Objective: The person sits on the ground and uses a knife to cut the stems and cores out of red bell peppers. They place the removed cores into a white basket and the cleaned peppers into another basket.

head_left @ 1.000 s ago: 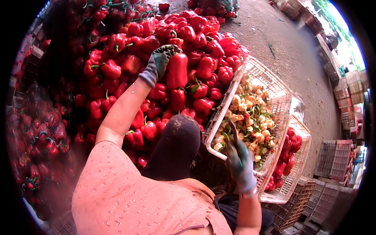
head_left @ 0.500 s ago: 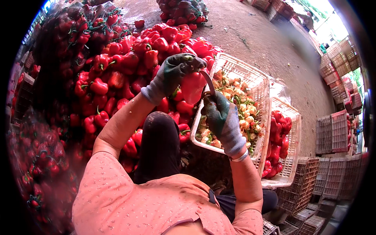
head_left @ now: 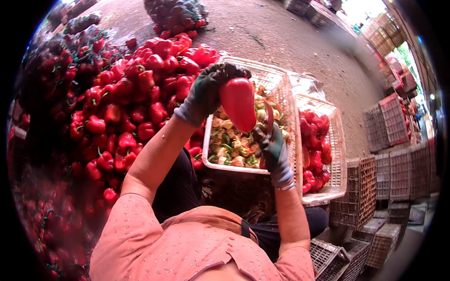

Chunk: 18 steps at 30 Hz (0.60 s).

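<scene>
Red pepper [head_left: 238,104] and left hand [head_left: 206,91] now appear over the white crate [head_left: 236,168] of pale cores and green stems; half a second ago they show against the heap [head_left: 136,103] of peppers. The knife [head_left: 270,119], then at the pepper's upper end, now stands apart from it in this view, at its 3 o'clock. The whole view is also swung, carrying the crates toward 9 o'clock.

The gloved left hand is closed on the pepper's upper end; the pepper hangs from it, lower end toward 5 o'clock. The gloved right hand [head_left: 275,152], at the pepper's 4 o'clock, is closed around the knife, blade toward 12 o'clock. The high grip appears to leave the pepper's lower body clear of fingers. The second crate [head_left: 339,154], containing red peppers, lies at the first crate's 3 o'clock, with the heap at its 9 o'clock; this grouping presumably keeps all three within arm's reach.

Fingers cover the pepper's upper end, so whether a stem remains cannot be told. The knife's handle is mostly hidden in the right hand. At 11 o'clock, the mesh sack [head_left: 176,14] is cut off by the upper edge. Peppers toward 8 o'clock are dim and blurred.
</scene>
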Each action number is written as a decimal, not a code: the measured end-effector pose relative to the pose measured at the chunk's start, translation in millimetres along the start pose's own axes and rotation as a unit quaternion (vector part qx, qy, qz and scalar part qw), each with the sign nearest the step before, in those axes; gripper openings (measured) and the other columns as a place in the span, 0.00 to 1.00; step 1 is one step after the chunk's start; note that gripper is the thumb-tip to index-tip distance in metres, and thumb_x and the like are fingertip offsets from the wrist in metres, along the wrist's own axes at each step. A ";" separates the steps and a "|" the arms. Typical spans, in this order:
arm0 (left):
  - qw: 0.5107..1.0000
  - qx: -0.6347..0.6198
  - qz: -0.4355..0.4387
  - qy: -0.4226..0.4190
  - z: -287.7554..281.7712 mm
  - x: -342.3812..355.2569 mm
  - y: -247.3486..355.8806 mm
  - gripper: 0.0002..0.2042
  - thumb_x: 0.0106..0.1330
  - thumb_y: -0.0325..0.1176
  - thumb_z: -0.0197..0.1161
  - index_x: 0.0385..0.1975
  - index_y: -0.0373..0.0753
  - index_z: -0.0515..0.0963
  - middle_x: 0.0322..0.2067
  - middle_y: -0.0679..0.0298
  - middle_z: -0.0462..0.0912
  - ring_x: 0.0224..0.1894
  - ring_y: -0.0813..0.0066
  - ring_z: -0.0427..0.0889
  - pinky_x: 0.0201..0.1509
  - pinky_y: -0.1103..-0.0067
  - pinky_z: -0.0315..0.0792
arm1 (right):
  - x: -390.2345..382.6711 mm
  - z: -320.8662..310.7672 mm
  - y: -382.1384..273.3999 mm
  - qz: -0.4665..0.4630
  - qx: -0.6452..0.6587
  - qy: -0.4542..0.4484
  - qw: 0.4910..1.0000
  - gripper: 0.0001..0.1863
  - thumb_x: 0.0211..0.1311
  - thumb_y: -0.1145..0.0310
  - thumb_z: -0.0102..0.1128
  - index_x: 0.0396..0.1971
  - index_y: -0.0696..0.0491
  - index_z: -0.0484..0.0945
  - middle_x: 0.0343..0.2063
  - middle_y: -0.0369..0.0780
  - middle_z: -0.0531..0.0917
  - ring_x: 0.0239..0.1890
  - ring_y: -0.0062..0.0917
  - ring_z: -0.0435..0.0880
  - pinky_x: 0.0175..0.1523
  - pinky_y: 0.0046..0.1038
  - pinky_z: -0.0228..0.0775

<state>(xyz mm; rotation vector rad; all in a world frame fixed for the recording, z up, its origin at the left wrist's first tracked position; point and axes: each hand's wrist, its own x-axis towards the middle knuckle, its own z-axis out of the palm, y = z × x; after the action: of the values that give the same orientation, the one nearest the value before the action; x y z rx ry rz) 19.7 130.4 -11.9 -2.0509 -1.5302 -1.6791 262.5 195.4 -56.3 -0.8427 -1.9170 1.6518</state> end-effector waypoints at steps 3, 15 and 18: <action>0.990 -0.124 -0.059 -0.028 32.6 0.9 22.0 0.13 0.64 0.32 0.60 0.45 0.35 0.79 0.49 0.56 0.82 0.52 0.65 0.81 0.58 0.70 0.72 | 1.1 -6.2 -48.9 -0.051 0.082 -0.028 0.995 0.34 0.56 0.67 0.69 0.64 0.54 0.67 0.44 0.39 0.82 0.41 0.22 0.81 0.42 0.24 0.74; 0.859 -0.316 -0.368 -0.163 77.5 -13.0 58.1 0.23 0.57 0.36 0.74 0.52 0.35 0.77 0.42 0.66 0.83 0.44 0.82 0.79 0.50 0.78 0.75 | -4.7 -47.4 -29.5 -0.091 -0.110 0.024 0.989 0.20 0.48 0.72 0.75 0.43 0.58 0.82 0.36 0.37 0.87 0.40 0.17 0.83 0.46 0.25 0.77; 0.859 -0.308 -0.376 -0.158 82.5 -13.8 59.8 0.17 0.54 0.35 0.73 0.42 0.36 0.81 0.34 0.66 0.85 0.39 0.82 0.80 0.46 0.78 0.75 | -6.7 -56.4 -24.9 -0.004 -0.032 -0.015 0.999 0.18 0.47 0.74 0.74 0.41 0.57 0.84 0.35 0.36 0.87 0.40 0.18 0.83 0.46 0.25 0.76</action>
<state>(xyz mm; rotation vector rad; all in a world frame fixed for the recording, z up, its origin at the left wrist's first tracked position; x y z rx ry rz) 121.0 141.6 -25.7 -2.2363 -2.3865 -2.4552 302.9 227.8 -22.2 -0.8386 -1.9996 1.6157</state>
